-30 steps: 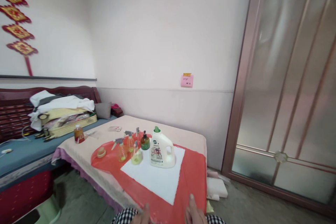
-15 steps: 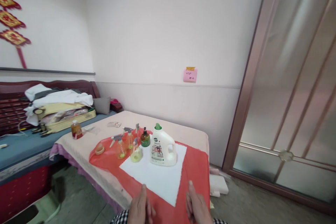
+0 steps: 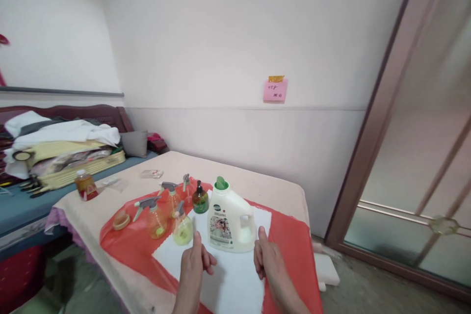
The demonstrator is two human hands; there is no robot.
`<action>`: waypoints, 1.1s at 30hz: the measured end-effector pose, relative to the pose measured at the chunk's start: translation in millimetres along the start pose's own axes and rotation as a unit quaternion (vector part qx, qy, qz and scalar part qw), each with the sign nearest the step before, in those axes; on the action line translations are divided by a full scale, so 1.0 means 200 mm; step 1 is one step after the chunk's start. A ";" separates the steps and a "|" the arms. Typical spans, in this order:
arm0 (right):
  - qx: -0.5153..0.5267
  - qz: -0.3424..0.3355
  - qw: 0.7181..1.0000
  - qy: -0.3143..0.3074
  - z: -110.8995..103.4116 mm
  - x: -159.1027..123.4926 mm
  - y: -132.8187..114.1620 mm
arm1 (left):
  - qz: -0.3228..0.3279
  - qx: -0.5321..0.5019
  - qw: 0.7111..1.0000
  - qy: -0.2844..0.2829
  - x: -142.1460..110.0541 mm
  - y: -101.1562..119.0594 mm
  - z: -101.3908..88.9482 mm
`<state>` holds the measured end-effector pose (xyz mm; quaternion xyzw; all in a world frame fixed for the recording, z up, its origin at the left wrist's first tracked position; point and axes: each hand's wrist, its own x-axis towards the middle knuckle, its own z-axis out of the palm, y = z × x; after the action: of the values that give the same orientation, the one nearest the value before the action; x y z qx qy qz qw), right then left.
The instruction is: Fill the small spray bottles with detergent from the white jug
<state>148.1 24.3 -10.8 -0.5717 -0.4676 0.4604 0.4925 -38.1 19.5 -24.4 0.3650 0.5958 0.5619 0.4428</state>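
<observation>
Over the near part of a white sheet (image 3: 235, 279), my left hand (image 3: 196, 262) is raised with its thumb up and fingers loosely bent, holding nothing. My right hand (image 3: 268, 260) has its thumb up and fingers curled, also with nothing in it. It is near the handle side of a white detergent jug (image 3: 228, 221) with a green cap, which stands upright on the sheet between and beyond both hands. To the left of the jug are a dark green pump bottle (image 3: 200, 198), a small clear spray bottle (image 3: 183, 228) with yellowish liquid, and several orange-looking spray bottles (image 3: 157, 221).
Red plastic sheeting (image 3: 294, 255) lies under the white sheet on a cloth-covered table (image 3: 265, 181). A round lid-like thing (image 3: 121, 220), a bottle of amber liquid (image 3: 86, 185) and a flat clear packet (image 3: 151, 174) sit leftward. A pink note (image 3: 275, 91) hangs on the wall.
Both hands have moved forward and up, from the near edge to over the white sheet and close to the jug. The view has come nearer to the table; the bottles stay in place.
</observation>
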 end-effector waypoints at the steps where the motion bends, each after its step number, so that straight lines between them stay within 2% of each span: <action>1: 0.000 0.006 1.000 -0.001 0.00 0.04 0.01 | 0.000 -0.004 1.000 0.002 0.03 0.01 0.01; 8: 0.009 0.006 1.000 0.021 -0.06 0.22 0.10 | 0.036 -0.023 0.998 0.047 0.21 0.05 0.13; 11: 0.002 0.014 0.999 0.038 -0.10 0.24 0.16 | 0.095 0.020 0.993 0.073 0.21 0.01 0.15; 13: -0.007 0.017 0.999 0.048 -0.12 0.25 0.20 | 0.171 0.068 0.973 0.137 0.20 0.01 0.13; 16: -0.017 0.020 0.998 0.057 -0.11 0.26 0.23 | 0.294 0.103 0.898 0.310 0.22 0.06 0.06; 18: -0.023 0.012 0.998 0.053 -0.09 0.25 0.24 | 0.312 0.101 0.856 0.399 0.26 0.10 0.00; 19: -0.025 0.002 0.999 0.047 -0.07 0.24 0.23 | 0.297 0.105 0.855 0.412 0.29 0.12 -0.02; 20: -0.027 -0.011 0.999 0.040 -0.06 0.22 0.23 | 0.273 0.114 0.864 0.406 0.32 0.13 -0.05; 22: -0.035 -0.033 0.999 0.025 -0.03 0.19 0.22 | 0.226 0.136 0.897 0.353 0.39 0.11 -0.09; 25: -0.056 -0.037 0.998 0.001 -0.01 0.15 0.22 | 0.208 0.154 0.923 0.284 0.46 0.05 -0.14; 27: -0.068 -0.034 0.997 -0.025 -0.01 0.13 0.22 | 0.219 0.164 0.920 0.282 0.47 0.02 -0.18; 30: -0.069 -0.024 0.995 -0.071 0.01 0.12 0.23 | 0.205 0.146 0.910 0.329 0.42 0.07 -0.25; 32: -0.041 -0.006 0.994 -0.102 0.05 0.11 0.25 | 0.172 0.066 0.924 0.336 0.37 0.13 -0.29; 33: -0.002 0.013 0.993 -0.119 0.07 0.11 0.26 | 0.150 0.001 0.939 0.309 0.34 0.16 -0.31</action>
<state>140.7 43.0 -65.0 -0.5201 -0.5158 0.5308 0.4262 -121.1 65.3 -2.2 0.2593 0.6422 0.7062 0.1470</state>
